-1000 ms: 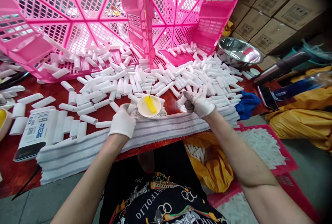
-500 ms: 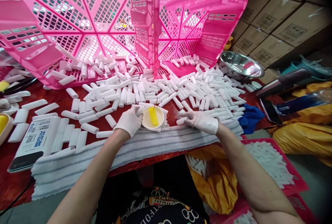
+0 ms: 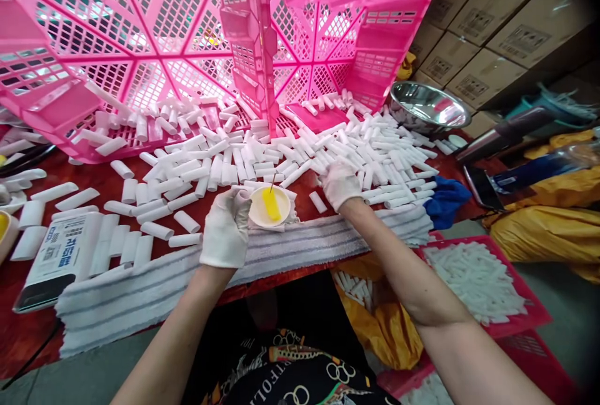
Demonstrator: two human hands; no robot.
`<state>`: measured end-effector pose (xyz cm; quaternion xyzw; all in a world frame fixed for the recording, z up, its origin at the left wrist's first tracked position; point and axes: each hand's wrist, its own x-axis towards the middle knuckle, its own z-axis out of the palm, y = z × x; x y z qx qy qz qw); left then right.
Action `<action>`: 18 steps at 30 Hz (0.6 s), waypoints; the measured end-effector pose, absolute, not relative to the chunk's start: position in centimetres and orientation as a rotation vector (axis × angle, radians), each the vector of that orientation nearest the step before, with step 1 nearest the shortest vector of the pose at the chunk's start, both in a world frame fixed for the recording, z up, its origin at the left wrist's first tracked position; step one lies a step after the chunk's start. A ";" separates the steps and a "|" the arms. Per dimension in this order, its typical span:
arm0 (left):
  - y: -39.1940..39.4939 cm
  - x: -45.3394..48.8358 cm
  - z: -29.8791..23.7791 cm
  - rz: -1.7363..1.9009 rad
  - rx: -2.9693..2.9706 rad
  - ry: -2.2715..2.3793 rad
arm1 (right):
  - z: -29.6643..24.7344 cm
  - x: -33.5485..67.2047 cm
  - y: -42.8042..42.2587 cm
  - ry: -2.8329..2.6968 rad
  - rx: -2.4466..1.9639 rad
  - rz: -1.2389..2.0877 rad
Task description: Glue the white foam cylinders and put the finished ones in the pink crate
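My left hand, in a white glove, is beside a small white dish. Its fingers are curled in, and whatever they may hold is hidden. A flat yellow piece lies in the dish, with a thin stick standing up from it. Farther right, my gloved right hand reaches to the near edge of a heap of short white cylinders; its fingertips are mostly hidden against them. One loose white cylinder lies just left of that wrist. A striped towel runs along the table's front edge.
Two pink baskets lie on their sides behind the heap, cylinders spilling out. A steel bowl and a blue cloth are at the right. A printed packet lies left. Below right is a pink crate of white pieces.
My right hand has moved forward and left, from the towel's edge to the heap. My left hand has turned more upright and shifted slightly away from the dish.
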<state>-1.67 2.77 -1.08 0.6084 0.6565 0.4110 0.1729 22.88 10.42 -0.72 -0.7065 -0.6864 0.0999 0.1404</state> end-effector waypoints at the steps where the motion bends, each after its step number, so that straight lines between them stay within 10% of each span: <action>1: 3.0 -1.9 -1.3 1.161 1.669 1.848 | -0.3 22.7 9.6 -1.919 -1.972 0.369; 8: 4.8 -3.0 -3.2 0.854 1.568 1.900 | -1.6 18.2 6.1 -1.614 -1.275 1.363; 18: 5.0 -3.1 -3.5 0.760 1.629 1.905 | -4.8 18.2 8.4 -1.946 -1.328 0.774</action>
